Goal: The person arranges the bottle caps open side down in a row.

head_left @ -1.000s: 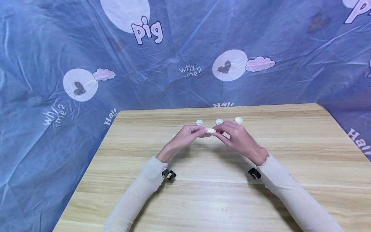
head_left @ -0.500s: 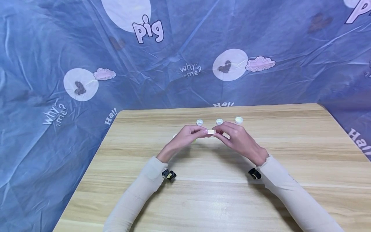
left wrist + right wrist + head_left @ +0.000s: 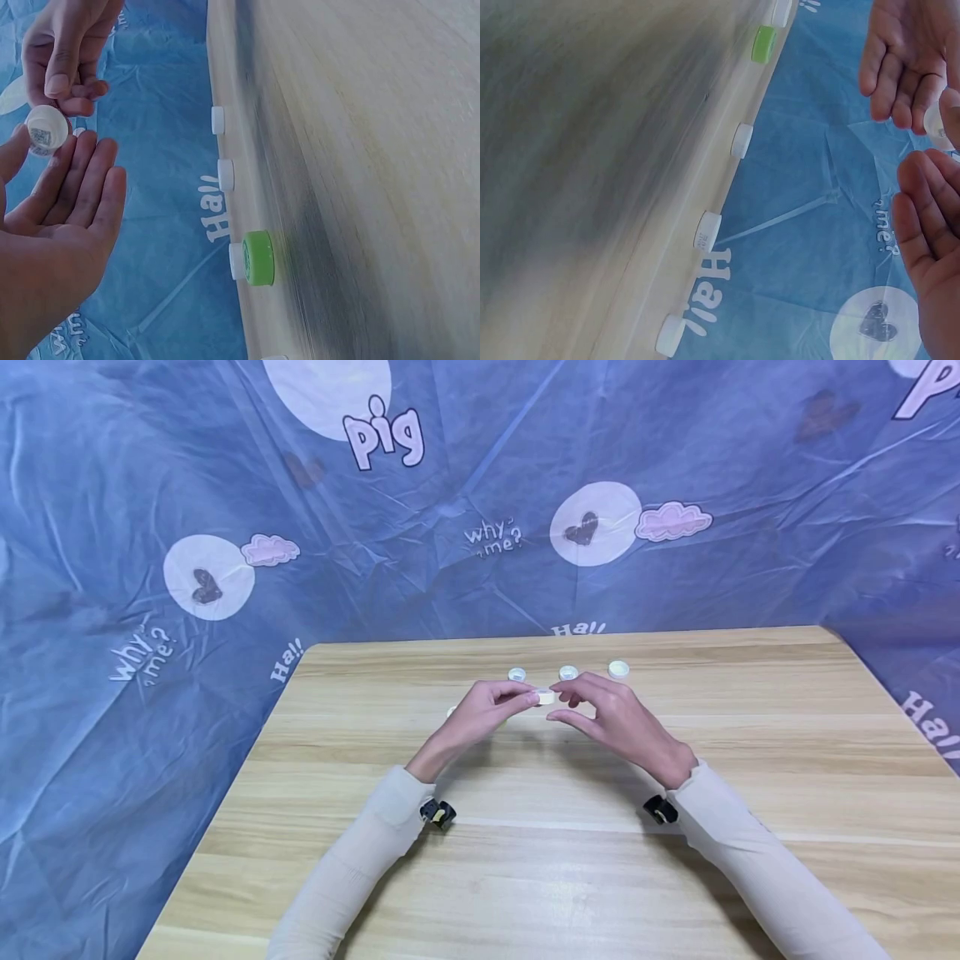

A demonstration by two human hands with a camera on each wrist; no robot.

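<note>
Left wrist view: left hand (image 3: 60, 232) is pinching one white bottle cap (image 3: 49, 124) aloft, right hand (image 3: 66, 52) is hovering thumb-apart beside it, four white caps (image 3: 226, 175) and a green cap (image 3: 259, 258) already lying on the table (image 3: 390, 187).

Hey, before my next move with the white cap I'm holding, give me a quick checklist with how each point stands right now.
1. Small round white plastic-looking cap held by the left hand: ok, pinched between thumb and fingers.
2. Right hand free of a grip: ok, its thumb stands apart from the cap.
3. Right index finger clear of the cap: cannot tell, it is too close to judge.
4. Far row of three round white caps apart on the pale wooden table: ok.
5. Round bright green cap plainly visible from the head: not ok, the left hand largely hides it.
</note>
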